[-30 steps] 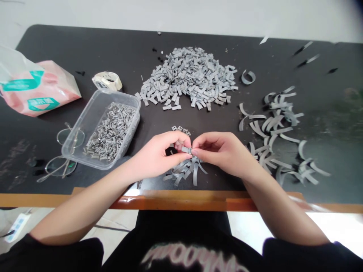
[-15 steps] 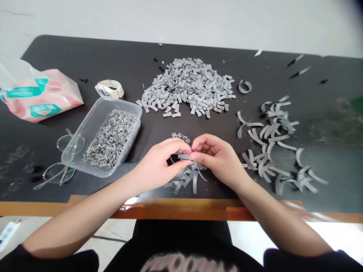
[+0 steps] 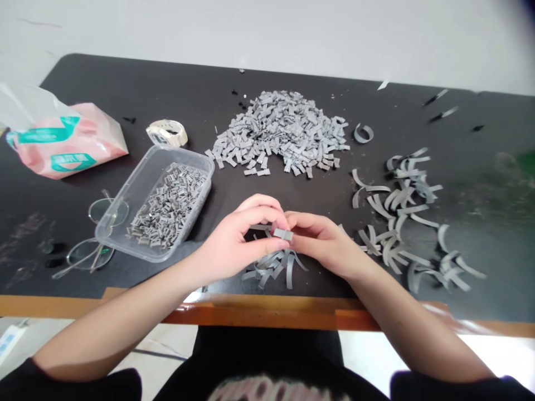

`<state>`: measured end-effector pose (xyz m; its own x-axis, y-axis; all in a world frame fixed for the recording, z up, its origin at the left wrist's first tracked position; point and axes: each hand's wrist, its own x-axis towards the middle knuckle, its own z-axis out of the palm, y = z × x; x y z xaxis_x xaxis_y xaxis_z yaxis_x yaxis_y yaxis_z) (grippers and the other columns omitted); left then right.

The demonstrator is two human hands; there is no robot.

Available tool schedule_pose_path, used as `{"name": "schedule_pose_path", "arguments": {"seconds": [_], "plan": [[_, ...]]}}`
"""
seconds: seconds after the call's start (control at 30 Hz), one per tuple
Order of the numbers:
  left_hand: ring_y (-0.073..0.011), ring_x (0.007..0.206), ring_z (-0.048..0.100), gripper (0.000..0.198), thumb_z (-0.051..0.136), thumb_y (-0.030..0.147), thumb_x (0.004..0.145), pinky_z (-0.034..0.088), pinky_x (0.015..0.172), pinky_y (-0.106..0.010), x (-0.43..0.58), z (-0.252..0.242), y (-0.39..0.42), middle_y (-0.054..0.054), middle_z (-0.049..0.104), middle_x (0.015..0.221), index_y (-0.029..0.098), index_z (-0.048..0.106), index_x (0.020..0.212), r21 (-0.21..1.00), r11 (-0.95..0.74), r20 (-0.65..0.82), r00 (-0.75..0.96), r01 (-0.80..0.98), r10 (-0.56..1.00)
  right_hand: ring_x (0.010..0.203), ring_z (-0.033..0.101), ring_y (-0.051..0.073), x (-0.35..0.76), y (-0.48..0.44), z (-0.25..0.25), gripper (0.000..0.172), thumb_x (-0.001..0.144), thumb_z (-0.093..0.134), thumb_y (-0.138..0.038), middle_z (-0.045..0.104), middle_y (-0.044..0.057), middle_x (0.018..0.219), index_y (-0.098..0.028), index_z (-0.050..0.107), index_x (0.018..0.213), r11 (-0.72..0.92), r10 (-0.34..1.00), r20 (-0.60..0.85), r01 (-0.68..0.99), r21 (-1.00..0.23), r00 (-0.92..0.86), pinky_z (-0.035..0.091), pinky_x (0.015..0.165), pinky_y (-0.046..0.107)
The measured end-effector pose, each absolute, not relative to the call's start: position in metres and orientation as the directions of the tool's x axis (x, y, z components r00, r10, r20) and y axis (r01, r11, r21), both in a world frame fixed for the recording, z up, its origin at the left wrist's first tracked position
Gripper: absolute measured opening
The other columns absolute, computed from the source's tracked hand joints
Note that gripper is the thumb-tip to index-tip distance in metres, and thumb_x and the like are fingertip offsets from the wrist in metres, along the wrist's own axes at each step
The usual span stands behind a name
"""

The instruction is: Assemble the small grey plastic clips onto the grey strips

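Observation:
A small grey strip piece (image 3: 283,234) is pinched between both hands near the front middle of the table. My left hand (image 3: 246,234) closes on its left side with thumb and fingers. On its right side, my right hand (image 3: 320,239) has its thumb and fingers pressed together at the piece. Just below the hands lies a small heap of curved grey strips (image 3: 273,264), partly covered by them. Beyond the hands is a large pile of short grey folded pieces (image 3: 284,131).
A clear plastic box (image 3: 121,192) of small grey buckles stands at the left, overlapping eyeglasses (image 3: 90,253). Behind it are a white watch (image 3: 167,132) and a pink tissue pack (image 3: 96,136). Scattered curved grey strips (image 3: 393,245) lie at the right.
The hands have drawn together around the grey piece, which now shows in front of the fingertips. The small buckles that lay beyond the fingers are now hidden. The view has shifted slightly.

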<state>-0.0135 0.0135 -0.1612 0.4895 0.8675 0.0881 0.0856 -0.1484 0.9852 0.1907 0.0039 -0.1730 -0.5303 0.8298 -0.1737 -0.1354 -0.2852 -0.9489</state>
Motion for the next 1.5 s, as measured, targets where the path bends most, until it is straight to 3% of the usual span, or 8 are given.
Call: {"name": "schedule_pose_path", "arguments": {"seconds": [0.1,0.33,0.57,0.73,0.9,1.03,1.17,1.5], "plan": [[-0.0162,0.093,0.062,0.008,0.077,0.018,0.083,0.050,0.090,-0.030,-0.013,-0.159,0.015,-0.003,0.065,0.099,0.020,0.073,0.089,0.989,-0.138,0.099,0.449,0.056,0.888,0.071,0.053,0.013,0.195,0.005,-0.168,0.022,0.088,0.075,-0.034,0.061,-0.001,0.074,-0.017,0.068,0.074,-0.275,0.841,-0.168,-0.140,-0.951,-0.514,0.044,0.070,0.027],[-0.0161,0.085,0.063,0.009,0.075,0.021,0.085,0.051,0.082,-0.028,-0.011,-0.159,0.015,-0.003,0.068,0.091,0.018,0.070,0.091,0.999,-0.021,-0.003,0.457,0.047,0.890,0.072,0.060,0.015,0.203,0.006,-0.167,0.022,0.088,0.077,-0.034,0.068,0.002,0.075,-0.018,0.070,0.075,-0.268,0.860,-0.156,-0.170,-0.948,-0.486,0.051,0.070,0.029],[-0.0142,0.081,0.063,0.010,0.072,0.021,0.086,0.052,0.078,-0.027,-0.014,-0.159,0.016,-0.002,0.070,0.089,0.018,0.068,0.095,0.998,-0.001,-0.030,0.462,0.066,0.886,0.075,0.072,0.012,0.199,0.003,-0.165,0.019,0.086,0.081,-0.025,0.078,0.002,0.086,-0.020,0.072,0.103,-0.339,0.835,-0.119,-0.332,-0.880,-0.538,0.059,0.071,0.024],[-0.0156,0.080,0.065,0.009,0.075,0.023,0.084,0.053,0.077,-0.028,-0.013,-0.159,0.014,-0.003,0.070,0.084,0.017,0.068,0.086,0.995,-0.006,-0.043,0.472,0.102,0.881,0.070,0.067,0.012,0.195,0.003,-0.162,0.007,0.083,0.082,-0.022,0.073,0.001,0.076,-0.019,0.076,0.084,-0.249,0.887,-0.123,-0.236,-0.939,-0.445,0.057,0.070,0.025],[-0.0152,0.081,0.067,0.008,0.071,0.022,0.090,0.055,0.077,-0.028,-0.013,-0.164,0.012,-0.003,0.070,0.086,0.018,0.067,0.086,0.971,-0.219,0.145,0.482,0.101,0.864,0.065,0.063,0.011,0.193,0.001,-0.165,0.012,0.078,0.086,-0.021,0.071,0.001,0.075,-0.018,0.075,0.081,-0.266,0.916,-0.168,-0.239,-0.934,-0.364,0.053,0.062,0.023],[-0.0154,0.091,0.067,0.005,0.072,0.018,0.091,0.056,0.082,-0.028,-0.014,-0.164,0.011,-0.004,0.068,0.099,0.020,0.069,0.095,0.810,-0.523,0.355,0.490,0.265,0.796,0.062,0.064,0.009,0.191,0.000,-0.169,0.019,0.072,0.089,-0.014,0.071,-0.001,0.073,-0.018,0.074,0.082,-0.353,0.894,-0.228,-0.292,-0.889,-0.386,0.053,0.058,0.020],[-0.0154,0.094,0.064,0.024,0.070,0.017,0.093,0.056,0.080,-0.028,-0.016,-0.165,0.010,-0.006,0.063,0.109,0.022,0.067,0.116,0.579,-0.694,0.508,0.476,0.428,0.717,0.060,0.062,0.007,0.188,0.000,-0.171,0.016,0.076,0.088,-0.016,0.071,-0.002,0.073,-0.020,0.079,0.089,-0.367,0.899,-0.231,-0.356,-0.859,-0.371,0.054,0.058,0.019],[-0.0158,0.089,0.073,0.016,0.063,0.022,0.099,0.053,0.078,-0.030,-0.014,-0.168,0.009,-0.006,0.078,0.100,0.015,0.069,0.112,0.343,-0.776,0.587,0.524,0.530,0.617,0.059,0.062,0.004,0.185,0.000,-0.177,0.018,0.073,0.089,-0.011,0.072,-0.003,0.072,-0.021,0.080,0.086,-0.406,0.897,-0.268,-0.414,-0.814,-0.353,0.052,0.057,0.013]]}}
